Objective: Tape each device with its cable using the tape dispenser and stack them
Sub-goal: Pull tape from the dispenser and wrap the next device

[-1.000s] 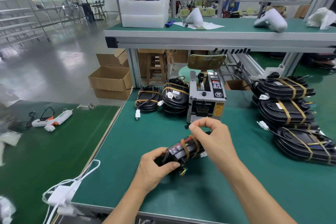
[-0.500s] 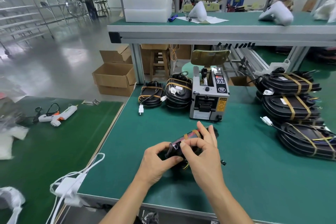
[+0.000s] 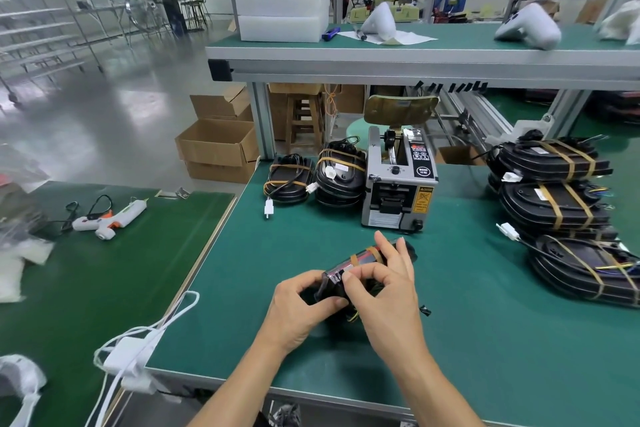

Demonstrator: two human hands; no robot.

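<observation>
You hold a black device (image 3: 360, 265) tilted above the green table, brown tape (image 3: 372, 251) banding it. The grey tape dispenser (image 3: 398, 191) stands upright just beyond, taped devices (image 3: 554, 191) stacked right.

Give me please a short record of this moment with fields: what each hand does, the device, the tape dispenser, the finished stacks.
left hand: left hand grips the near end of the device
right hand: right hand on the device, thumb pressing its near end, fingers extended over the top
device: black device lifted above the green table, tan tape bands around it
tape dispenser: grey tape dispenser behind the hands, untouched
finished stacks: taped stack on the right; smaller taped stack on the left beside the dispenser
</observation>
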